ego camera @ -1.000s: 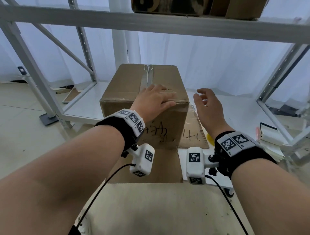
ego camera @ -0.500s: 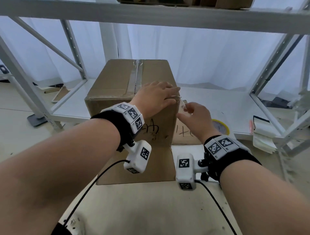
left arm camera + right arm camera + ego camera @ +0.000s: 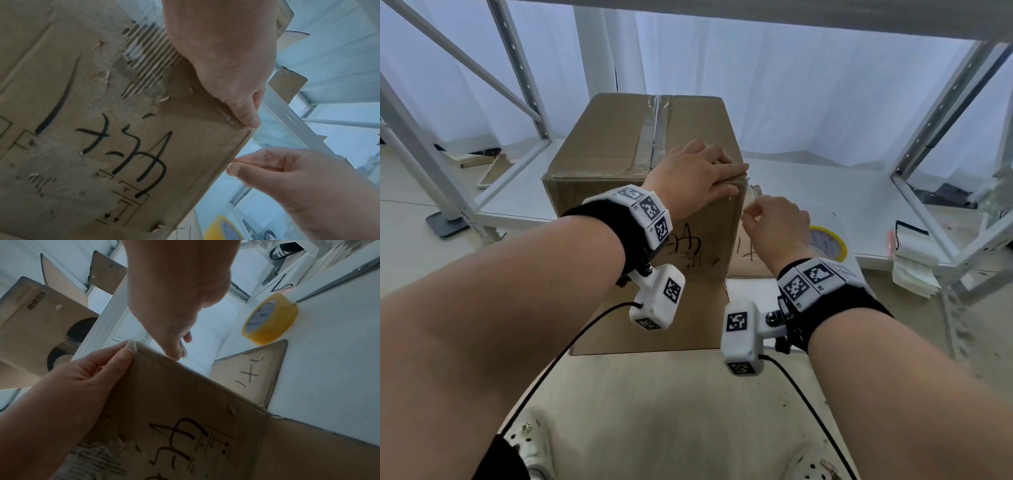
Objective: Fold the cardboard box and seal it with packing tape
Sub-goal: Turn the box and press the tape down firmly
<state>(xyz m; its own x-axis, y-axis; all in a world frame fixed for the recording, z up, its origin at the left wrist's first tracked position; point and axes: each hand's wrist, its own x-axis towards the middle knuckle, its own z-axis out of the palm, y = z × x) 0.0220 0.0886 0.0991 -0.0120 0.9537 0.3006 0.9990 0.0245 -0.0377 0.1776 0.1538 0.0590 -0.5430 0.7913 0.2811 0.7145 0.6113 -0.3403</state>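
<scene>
My left hand [image 3: 698,178] lies flat on the near right corner of the cardboard box [image 3: 640,164] standing on the shelf [image 3: 808,192], pinning it. My right hand [image 3: 774,222] pinches what looks like a loose tape end beside that corner. I should pull it taut and smooth it down. The tape roll [image 3: 271,319] sits nearby; a flat cardboard piece [image 3: 252,373] lies alongside.

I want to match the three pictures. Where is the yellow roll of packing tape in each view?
Head: yellow roll of packing tape right of centre, partly behind the right wrist.
Left wrist: bottom edge, right of centre, cut off.
Right wrist: upper right, on the white shelf.
Shared landmark: brown cardboard box with black handwriting.
</scene>
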